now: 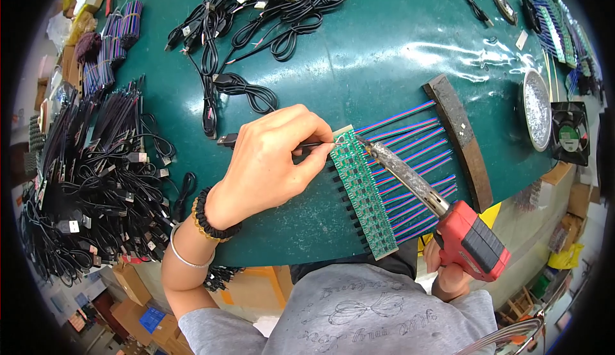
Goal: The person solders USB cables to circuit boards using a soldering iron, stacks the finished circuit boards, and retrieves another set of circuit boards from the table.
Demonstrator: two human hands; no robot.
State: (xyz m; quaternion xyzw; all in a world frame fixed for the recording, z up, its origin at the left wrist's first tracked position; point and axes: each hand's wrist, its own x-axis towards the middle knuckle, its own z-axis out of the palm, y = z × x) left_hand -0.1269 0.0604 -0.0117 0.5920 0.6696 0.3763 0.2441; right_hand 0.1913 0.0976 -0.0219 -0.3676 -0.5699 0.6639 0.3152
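My left hand (266,163) pinches the end of a thin black USB cable (310,145) between thumb and forefinger. Its fine bare wires reach the top corner of a green circuit board panel (366,201). Wrapped around the handle of a red soldering gun (471,243), my right hand (450,277) shows only in part. The gun's tip is at the panel's top edge, close to the wire ends; whether they touch I cannot tell. Sets of coloured flat wires (410,158) run from the panel's right side to a dark heavy bar (462,144).
Coiled black USB cables (275,9) lie at the back, with a large heap of cables (96,188) at the left. Bundled coloured wires (115,41) sit at the far left. A metal bowl (536,108) and a small black fan (569,134) stand at the right edge.
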